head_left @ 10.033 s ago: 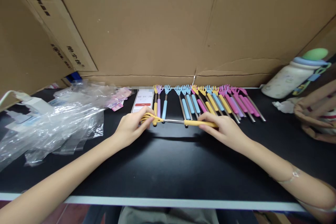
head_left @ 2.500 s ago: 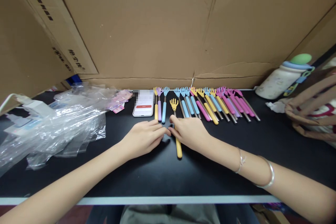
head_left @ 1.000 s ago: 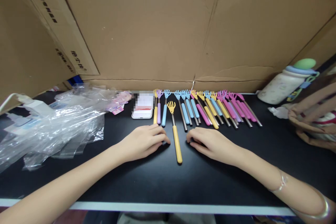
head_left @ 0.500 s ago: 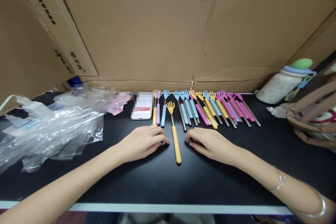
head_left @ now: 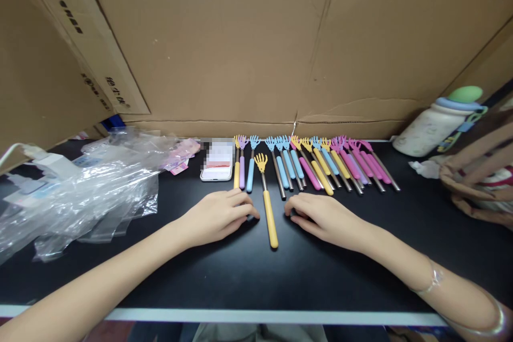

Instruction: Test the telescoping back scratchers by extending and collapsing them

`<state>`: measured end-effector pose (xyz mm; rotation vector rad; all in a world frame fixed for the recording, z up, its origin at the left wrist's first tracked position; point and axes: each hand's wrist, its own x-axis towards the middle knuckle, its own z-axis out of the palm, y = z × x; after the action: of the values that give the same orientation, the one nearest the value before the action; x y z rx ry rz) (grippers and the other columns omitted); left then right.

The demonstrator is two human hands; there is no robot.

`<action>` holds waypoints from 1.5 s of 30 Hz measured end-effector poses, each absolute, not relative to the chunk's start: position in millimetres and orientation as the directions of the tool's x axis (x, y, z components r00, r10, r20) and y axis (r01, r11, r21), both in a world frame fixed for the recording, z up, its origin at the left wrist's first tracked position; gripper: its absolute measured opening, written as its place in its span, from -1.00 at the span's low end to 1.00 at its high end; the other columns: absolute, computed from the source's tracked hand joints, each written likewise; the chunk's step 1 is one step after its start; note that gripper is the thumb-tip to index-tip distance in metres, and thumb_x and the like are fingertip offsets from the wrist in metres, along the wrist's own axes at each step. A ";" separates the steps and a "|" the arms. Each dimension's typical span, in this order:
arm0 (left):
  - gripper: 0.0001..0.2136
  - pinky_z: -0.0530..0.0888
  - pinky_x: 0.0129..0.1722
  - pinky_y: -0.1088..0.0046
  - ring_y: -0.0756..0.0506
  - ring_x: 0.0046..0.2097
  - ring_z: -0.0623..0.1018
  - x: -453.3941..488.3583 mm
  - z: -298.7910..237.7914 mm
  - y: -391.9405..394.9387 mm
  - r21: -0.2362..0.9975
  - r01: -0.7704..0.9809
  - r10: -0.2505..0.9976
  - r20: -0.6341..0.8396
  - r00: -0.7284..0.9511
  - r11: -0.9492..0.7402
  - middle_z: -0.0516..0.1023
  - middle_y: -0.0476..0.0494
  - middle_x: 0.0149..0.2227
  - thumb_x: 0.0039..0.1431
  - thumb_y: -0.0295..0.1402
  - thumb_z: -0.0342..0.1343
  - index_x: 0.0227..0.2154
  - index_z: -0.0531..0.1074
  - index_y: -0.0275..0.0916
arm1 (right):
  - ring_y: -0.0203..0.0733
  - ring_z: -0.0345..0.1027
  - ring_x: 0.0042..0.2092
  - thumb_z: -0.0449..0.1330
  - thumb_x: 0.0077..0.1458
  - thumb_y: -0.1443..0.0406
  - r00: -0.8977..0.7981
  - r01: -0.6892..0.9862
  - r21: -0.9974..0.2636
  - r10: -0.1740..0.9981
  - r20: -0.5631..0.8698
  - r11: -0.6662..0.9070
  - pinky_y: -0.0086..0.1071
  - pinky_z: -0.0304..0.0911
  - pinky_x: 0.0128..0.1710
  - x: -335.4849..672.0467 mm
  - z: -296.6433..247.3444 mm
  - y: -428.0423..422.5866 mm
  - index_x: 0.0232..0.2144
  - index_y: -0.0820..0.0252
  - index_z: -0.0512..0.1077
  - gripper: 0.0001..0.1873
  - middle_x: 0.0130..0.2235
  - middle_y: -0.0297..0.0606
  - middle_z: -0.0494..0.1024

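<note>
A yellow back scratcher (head_left: 270, 219) with a hand-shaped head lies alone on the black table, between my two hands and touched by neither. Just left of its handle, my left hand (head_left: 220, 216) rests palm down, open, its fingers loosely bent and holding nothing. On the other side my right hand (head_left: 320, 216) lies palm down too, fingers curled a little and apart, with nothing in them. Beyond my left hand are a purple back scratcher (head_left: 241, 171), a light blue back scratcher (head_left: 250, 173) and another yellow back scratcher (head_left: 236, 171), whose handle end is near my fingers.
Several pink, blue and yellow back scratchers (head_left: 352, 168) lie in a row behind my right hand. A phone (head_left: 217, 163) and a heap of clear plastic bags (head_left: 96, 192) are on the left. A bottle (head_left: 425, 131) and a brown bag (head_left: 465, 181) stand right. Cardboard (head_left: 240, 53) walls the back.
</note>
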<state>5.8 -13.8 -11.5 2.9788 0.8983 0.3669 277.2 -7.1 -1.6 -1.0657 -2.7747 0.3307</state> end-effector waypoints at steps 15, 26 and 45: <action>-0.77 0.35 -0.19 0.48 -0.04 -0.14 0.40 5.9 -10.7 -13.6 0.082 0.543 0.547 0.214 0.810 -0.836 0.41 -0.08 -0.17 0.24 -0.45 -0.17 -0.15 0.34 -0.16 | -0.29 0.30 -0.25 -0.06 0.17 0.32 -0.746 0.637 -0.235 0.664 0.054 0.734 -0.43 0.17 -0.25 277.3 1.5 -9.6 -0.25 0.14 0.31 -0.83 -0.29 -0.30 0.43; -0.77 0.35 -0.19 0.50 -0.03 -0.15 0.40 6.3 -11.2 -13.2 0.085 0.544 0.548 0.228 0.805 -0.835 0.41 -0.08 -0.18 0.25 -0.43 -0.18 -0.15 0.35 -0.15 | -0.28 0.31 -0.26 -0.07 0.18 0.31 -0.747 0.643 -0.202 0.663 0.047 0.738 -0.43 0.16 -0.26 277.7 0.3 -10.2 -0.25 0.15 0.31 -0.83 -0.30 -0.29 0.43; -0.76 0.36 -0.20 0.49 -0.03 -0.16 0.42 7.5 -11.8 -11.7 0.090 0.554 0.558 0.236 0.796 -0.828 0.43 -0.05 -0.19 0.24 -0.47 -0.17 -0.17 0.35 -0.13 | -0.22 0.31 -0.25 -0.08 0.20 0.27 -0.730 0.682 0.167 0.653 0.202 0.712 -0.38 -0.03 -0.37 214.2 12.5 9.7 -0.38 0.21 0.34 -0.77 -0.35 -0.23 0.48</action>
<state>7.5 -11.7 -11.8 2.9617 0.9167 0.3965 214.2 9.7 12.5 -1.0919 -2.7866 -0.3488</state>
